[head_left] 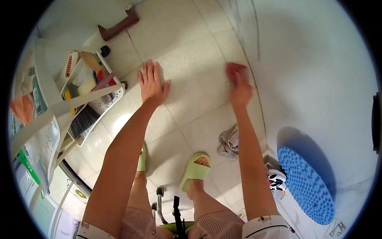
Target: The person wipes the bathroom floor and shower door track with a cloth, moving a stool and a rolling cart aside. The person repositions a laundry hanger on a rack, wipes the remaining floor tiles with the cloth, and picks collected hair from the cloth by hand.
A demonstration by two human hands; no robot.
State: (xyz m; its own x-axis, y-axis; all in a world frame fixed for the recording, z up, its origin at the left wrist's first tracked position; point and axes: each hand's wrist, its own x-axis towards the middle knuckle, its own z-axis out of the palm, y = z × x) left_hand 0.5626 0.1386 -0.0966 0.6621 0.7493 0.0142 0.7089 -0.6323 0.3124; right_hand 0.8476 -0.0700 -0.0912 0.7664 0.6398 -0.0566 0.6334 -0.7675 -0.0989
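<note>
While our left hand (153, 87) lies palm down on the tiled floor (191, 83) at upper left of centre, fingers spread and holding nothing, we have our right hand (241, 95), slightly blurred, closed on a red cloth (234, 71) at upper right of centre, low beside the pale wall (310, 79). Below it, right of centre, we list one crumpled grey cloth (229, 143), partly behind the forearm (254, 159). We further enter: white rack (84, 100), left, with a black-bristled brush (84, 120); blue studded mat (306, 185), lower right, against the wall; green slippers (195, 171), lower centre, worn.
</note>
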